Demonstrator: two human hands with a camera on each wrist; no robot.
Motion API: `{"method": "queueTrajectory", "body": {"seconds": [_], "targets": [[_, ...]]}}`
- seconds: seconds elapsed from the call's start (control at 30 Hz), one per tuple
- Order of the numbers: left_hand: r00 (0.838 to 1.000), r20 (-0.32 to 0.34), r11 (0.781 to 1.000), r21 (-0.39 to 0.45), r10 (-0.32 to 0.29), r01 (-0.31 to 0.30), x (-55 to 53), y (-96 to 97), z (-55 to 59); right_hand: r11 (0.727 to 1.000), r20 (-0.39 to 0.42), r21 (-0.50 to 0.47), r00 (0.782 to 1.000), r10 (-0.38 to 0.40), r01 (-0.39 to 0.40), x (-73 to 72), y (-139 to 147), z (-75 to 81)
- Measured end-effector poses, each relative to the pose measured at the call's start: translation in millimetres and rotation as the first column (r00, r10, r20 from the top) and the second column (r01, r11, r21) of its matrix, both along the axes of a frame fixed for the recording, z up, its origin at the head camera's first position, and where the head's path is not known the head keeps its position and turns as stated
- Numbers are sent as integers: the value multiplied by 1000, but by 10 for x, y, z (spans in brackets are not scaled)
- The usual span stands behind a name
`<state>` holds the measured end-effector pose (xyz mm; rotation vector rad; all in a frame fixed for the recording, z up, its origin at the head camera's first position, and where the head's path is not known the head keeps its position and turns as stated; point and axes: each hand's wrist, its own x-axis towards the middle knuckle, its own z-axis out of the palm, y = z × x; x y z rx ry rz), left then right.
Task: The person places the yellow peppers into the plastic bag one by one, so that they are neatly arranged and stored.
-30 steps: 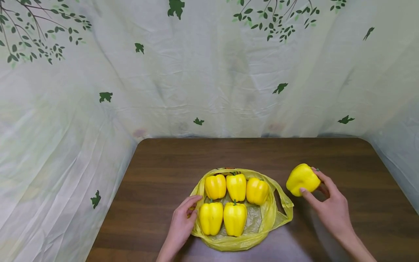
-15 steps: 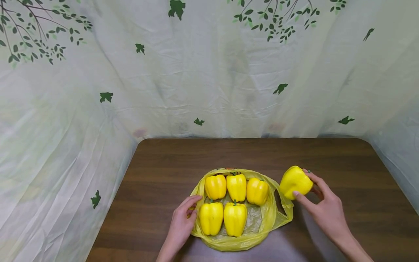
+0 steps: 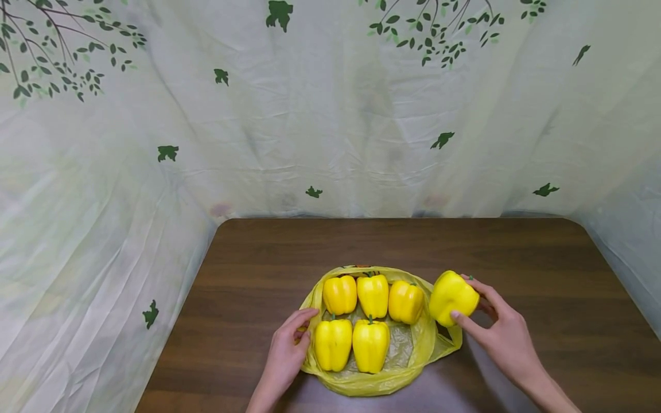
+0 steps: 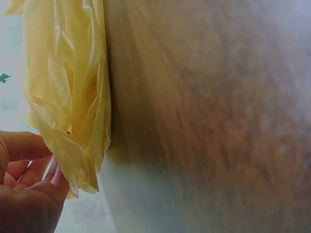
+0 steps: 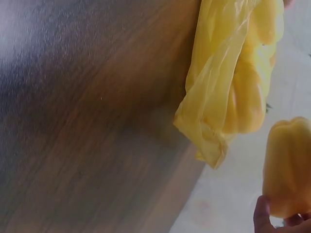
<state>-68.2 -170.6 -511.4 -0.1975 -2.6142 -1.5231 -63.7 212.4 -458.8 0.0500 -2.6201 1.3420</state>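
Observation:
A yellow plastic bag point(image 3: 369, 386) lies spread open on the table, with several yellow bell peppers inside. Three of these, including one bell pepper point(image 3: 373, 296), form the back row, and two, including the bell pepper point(image 3: 370, 346), sit in front. At the bag's left rim, my left hand point(image 3: 286, 351) holds the plastic with its fingers; the left wrist view shows the bag's gathered edge point(image 4: 80, 167) at the fingertips. My right hand point(image 3: 503, 338) grips another yellow bell pepper point(image 3: 452, 299) between thumb and fingers, tilted, overlapping the bag's right handle in the head view.
The dark brown wooden table point(image 3: 268, 246) reaches back to a pale curtain point(image 3: 351, 115) printed with green leaves and branches. More of this cloth hangs along both sides. The bag's right handle loop point(image 3: 448, 344) sticks out toward the right.
My right hand has moved left and slightly nearer with its bell pepper, from beside the bag to over its right edge. The left hand and the bag look unmoved.

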Motion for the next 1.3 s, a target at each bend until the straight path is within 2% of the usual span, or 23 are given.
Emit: {"method": "queueTrajectory", "body": {"seconds": [0.63,0.93,1.3], "targets": [[1000,2,1000,4,-1,1,0,0,-13,994,113,-37,988,104,-101,83,-118,-107],[1000,21,1000,4,2,-3,0,1,-8,993,133,-52,985,114,-108,114,-153,-173],[999,37,1000,3,11,-11,10,7,19,990,215,-83,968,127,-111,178,-233,-216]]}}
